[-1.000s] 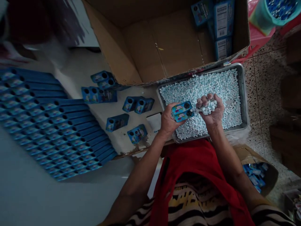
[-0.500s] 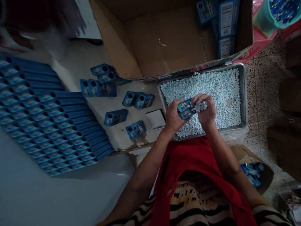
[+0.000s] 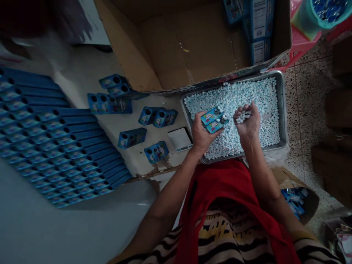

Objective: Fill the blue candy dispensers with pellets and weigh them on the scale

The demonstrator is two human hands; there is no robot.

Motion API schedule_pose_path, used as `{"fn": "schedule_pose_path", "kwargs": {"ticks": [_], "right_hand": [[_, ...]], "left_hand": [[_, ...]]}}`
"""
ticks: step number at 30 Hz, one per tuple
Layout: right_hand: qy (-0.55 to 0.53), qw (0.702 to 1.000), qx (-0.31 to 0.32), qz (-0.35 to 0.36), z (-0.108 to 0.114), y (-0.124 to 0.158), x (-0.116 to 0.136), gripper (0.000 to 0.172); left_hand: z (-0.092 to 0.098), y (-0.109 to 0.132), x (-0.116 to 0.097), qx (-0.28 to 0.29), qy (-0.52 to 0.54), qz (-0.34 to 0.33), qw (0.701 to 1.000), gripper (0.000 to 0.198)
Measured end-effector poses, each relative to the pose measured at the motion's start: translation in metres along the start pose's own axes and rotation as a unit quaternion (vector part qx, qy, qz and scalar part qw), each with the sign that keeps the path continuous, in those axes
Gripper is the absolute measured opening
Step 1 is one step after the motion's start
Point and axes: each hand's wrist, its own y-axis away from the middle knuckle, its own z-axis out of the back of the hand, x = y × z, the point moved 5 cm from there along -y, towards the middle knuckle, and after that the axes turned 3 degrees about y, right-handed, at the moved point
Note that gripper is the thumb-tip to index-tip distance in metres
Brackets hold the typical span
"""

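Observation:
My left hand (image 3: pixel 200 136) grips two small blue candy boxes (image 3: pixel 213 120) stacked together, their round holes now filled with pale candies. My right hand (image 3: pixel 247 123) is cupped beside them, palm up, holding a small heap of the white-blue candies (image 3: pixel 243 115). Both hands hover over a metal tray (image 3: pixel 282 110) full of the same candies.
A large open cardboard box (image 3: pixel 192 47) with printed blue cartons stands behind the tray. Loose blue boxes (image 3: pixel 157 117) lie on the table, and rows of packed ones (image 3: pixel 55 146) cover the left. A small scale (image 3: pixel 180 139) sits beside the tray. A bin of wrappers (image 3: pixel 297 200) is on the floor.
My right hand pressed its candies onto the boxes' holes, then drew back to the right. The holes, dark before, now show candies.

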Motion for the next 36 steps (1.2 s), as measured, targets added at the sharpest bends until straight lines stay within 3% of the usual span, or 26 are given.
{"fn": "schedule_pose_path", "kwargs": {"ticks": [2, 5, 8, 11, 13, 15, 19, 23, 25, 27, 30, 32, 34, 36], "right_hand": [[0.135, 0.988, -0.013, 0.069, 0.023, -0.002, 0.003, 0.051], [0.370, 0.918, 0.038, 0.138, 0.043, 0.012, -0.003, 0.032], [0.502, 0.844, 0.096, 0.162, 0.044, 0.036, -0.022, 0.039], [0.495, 0.839, 0.146, 0.174, 0.028, 0.050, -0.037, 0.070], [0.469, 0.848, 0.158, 0.189, 0.015, 0.053, -0.040, 0.083], [0.472, 0.843, 0.154, 0.205, 0.007, 0.052, -0.038, 0.086], [0.487, 0.830, 0.181, 0.205, 0.015, 0.049, -0.033, 0.073], [0.487, 0.837, 0.129, 0.215, 0.035, 0.018, -0.021, 0.043], [0.518, 0.808, 0.123, 0.252, 0.027, -0.010, -0.013, 0.031], [0.555, 0.762, 0.172, 0.286, 0.005, -0.039, -0.010, 0.030], [0.610, 0.688, 0.258, 0.297, -0.024, -0.068, -0.018, 0.051], [0.635, 0.658, 0.283, 0.288, -0.031, -0.074, -0.028, 0.060], [0.643, 0.658, 0.278, 0.277, -0.026, -0.071, -0.038, 0.054], [0.621, 0.706, 0.224, 0.256, -0.012, -0.069, -0.042, 0.049]], "left_hand": [[-0.007, 0.000, 0.006, 0.027, 0.041, -0.005, 0.999, 0.103], [-0.011, 0.007, 0.009, 0.066, 0.092, -0.024, 0.993, 0.120], [-0.008, 0.012, 0.006, 0.108, 0.125, -0.024, 0.986, 0.099], [-0.003, 0.002, 0.005, 0.106, 0.125, 0.027, 0.986, 0.065], [-0.002, -0.008, 0.006, 0.107, 0.109, 0.055, 0.987, 0.058], [0.001, -0.016, 0.004, 0.099, 0.089, 0.057, 0.989, 0.054], [0.018, -0.019, -0.008, 0.044, 0.054, -0.004, 0.998, 0.051], [0.035, -0.016, -0.013, -0.012, 0.030, -0.059, 0.998, 0.053], [0.043, -0.017, -0.008, -0.057, 0.029, -0.051, 0.997, 0.053], [0.050, -0.017, -0.001, -0.082, 0.039, -0.038, 0.995, 0.053], [0.060, -0.016, 0.001, -0.045, 0.050, -0.030, 0.997, 0.050], [0.069, -0.013, -0.003, -0.008, 0.031, -0.038, 0.999, 0.048], [0.082, -0.009, -0.008, 0.012, -0.007, -0.048, 0.999, 0.047], [0.094, -0.002, -0.012, 0.026, -0.039, -0.048, 0.998, 0.047]]}}
